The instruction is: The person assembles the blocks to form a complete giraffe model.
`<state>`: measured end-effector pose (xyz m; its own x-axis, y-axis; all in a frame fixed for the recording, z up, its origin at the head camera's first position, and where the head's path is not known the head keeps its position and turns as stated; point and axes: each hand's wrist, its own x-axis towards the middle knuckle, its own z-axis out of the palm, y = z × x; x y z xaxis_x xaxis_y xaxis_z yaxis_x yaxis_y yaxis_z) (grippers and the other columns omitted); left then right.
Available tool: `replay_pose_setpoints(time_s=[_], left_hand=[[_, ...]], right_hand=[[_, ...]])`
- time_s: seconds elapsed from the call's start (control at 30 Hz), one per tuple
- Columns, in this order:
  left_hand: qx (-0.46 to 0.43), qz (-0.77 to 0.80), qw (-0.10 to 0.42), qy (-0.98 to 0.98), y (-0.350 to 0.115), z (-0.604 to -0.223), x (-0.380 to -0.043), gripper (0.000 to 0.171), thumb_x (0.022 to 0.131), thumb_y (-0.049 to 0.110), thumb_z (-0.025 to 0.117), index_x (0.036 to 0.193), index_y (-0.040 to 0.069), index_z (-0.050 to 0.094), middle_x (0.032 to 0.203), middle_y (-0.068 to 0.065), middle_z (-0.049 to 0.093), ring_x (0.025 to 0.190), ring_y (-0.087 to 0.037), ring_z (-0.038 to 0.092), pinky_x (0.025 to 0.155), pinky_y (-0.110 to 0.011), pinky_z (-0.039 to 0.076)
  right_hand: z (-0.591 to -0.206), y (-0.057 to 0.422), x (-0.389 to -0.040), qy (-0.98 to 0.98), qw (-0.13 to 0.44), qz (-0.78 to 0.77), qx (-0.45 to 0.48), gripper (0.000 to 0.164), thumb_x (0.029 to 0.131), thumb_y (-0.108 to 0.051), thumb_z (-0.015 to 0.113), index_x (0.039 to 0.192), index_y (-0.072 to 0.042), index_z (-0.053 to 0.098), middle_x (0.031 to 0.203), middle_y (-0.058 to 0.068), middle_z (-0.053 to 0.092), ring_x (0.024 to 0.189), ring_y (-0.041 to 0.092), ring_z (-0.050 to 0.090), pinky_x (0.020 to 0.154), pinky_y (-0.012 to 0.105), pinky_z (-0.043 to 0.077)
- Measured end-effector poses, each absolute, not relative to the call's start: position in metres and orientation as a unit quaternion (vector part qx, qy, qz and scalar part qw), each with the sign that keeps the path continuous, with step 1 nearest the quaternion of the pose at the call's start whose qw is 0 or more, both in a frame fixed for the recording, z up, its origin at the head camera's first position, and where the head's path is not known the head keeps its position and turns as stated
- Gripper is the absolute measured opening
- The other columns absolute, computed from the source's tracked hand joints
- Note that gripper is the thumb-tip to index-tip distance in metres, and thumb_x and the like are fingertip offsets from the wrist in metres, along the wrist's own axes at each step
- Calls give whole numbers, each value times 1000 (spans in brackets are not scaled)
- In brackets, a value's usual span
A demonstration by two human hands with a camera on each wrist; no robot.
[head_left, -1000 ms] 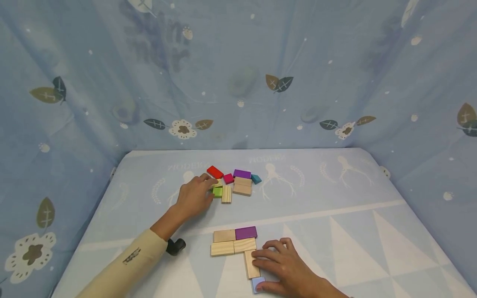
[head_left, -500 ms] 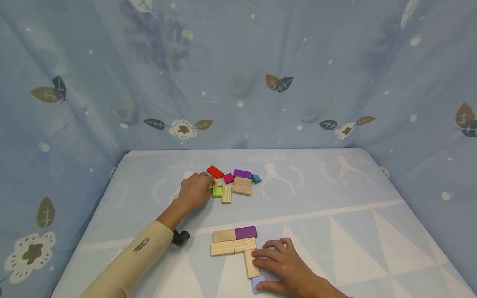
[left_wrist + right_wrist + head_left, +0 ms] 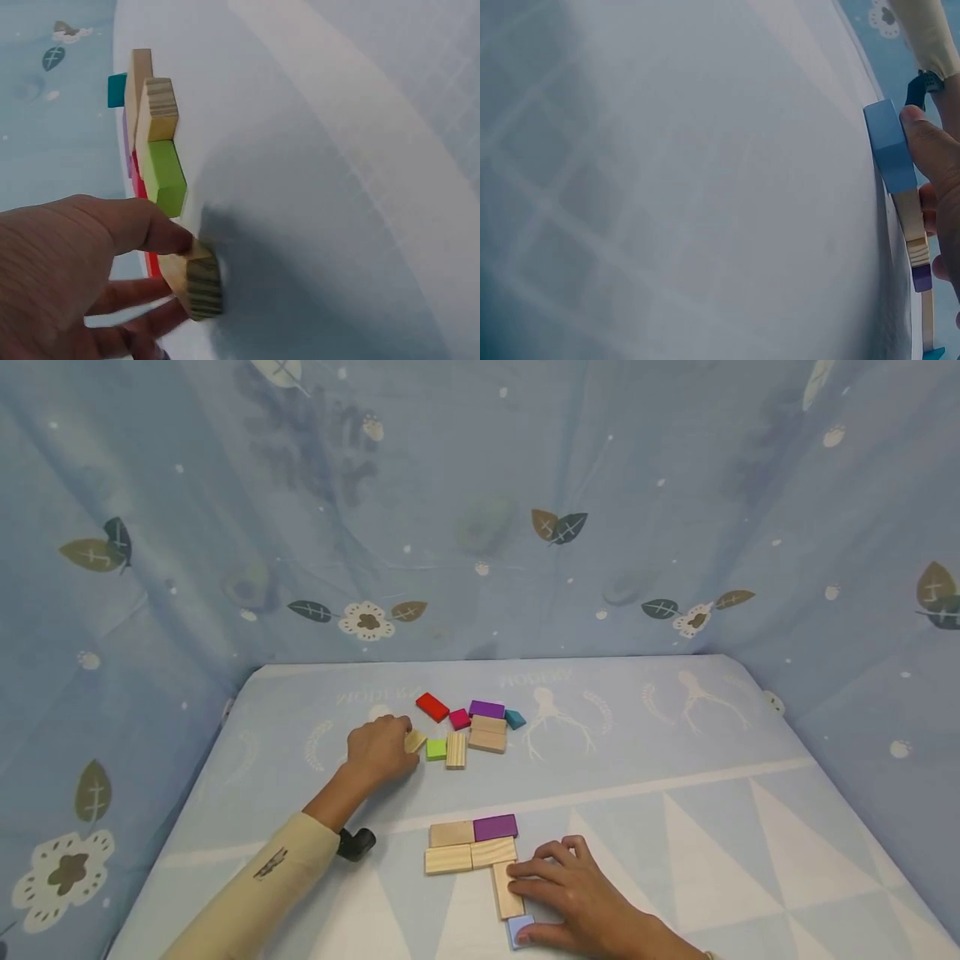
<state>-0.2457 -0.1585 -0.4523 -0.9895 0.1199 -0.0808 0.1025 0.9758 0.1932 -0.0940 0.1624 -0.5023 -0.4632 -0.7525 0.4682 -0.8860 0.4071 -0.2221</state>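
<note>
In the head view my left hand pinches a striped natural-wood block beside a green block. The left wrist view shows the thumb on one side of that wood block and fingers on the other. My right hand rests over a column of blocks nearer the front: its fingertips touch an upright-lying wood block, its thumb a light blue block. Above this column lie two wood blocks end to end, then a wood block beside a purple block.
Behind the green block sit a red block, a pink-red block, a purple block, two plain wood blocks, a teal block and a striped wood block. A patterned cloth curtain surrounds the table.
My left hand has gripped the striped wood block and drawn it left, away from the green block and the cluster. My right hand stays in place.
</note>
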Motion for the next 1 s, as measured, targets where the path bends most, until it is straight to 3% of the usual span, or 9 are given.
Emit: replay_pose_setpoints(time_s=[0.33,0.6,1.0], left_hand=[[28,85,78,993,-159,-450,-234,44,81,30,69,116,4,63,76,-6,55,65,-22,53,57,-38,44],[13,109,80,991,-161,-440,-217,33,80,31,74,94,2,65,64,-3,53,59,-20,51,52,-35,42],[34,138,84,986,-140,-413,-150,32,70,32,85,67,10,62,56,1,49,53,-15,46,46,-30,37]], right_hand=[[-503,164,-94,-826,149,228,493,51,81,-58,73,120,-25,68,128,-12,59,109,9,49,87,40,28],[-503,162,-94,-817,147,248,499,51,81,-56,75,120,-24,68,128,-11,59,111,10,49,87,39,28],[-505,163,-95,-819,138,254,495,51,82,-55,74,122,-25,67,129,-13,58,110,9,48,87,38,27]])
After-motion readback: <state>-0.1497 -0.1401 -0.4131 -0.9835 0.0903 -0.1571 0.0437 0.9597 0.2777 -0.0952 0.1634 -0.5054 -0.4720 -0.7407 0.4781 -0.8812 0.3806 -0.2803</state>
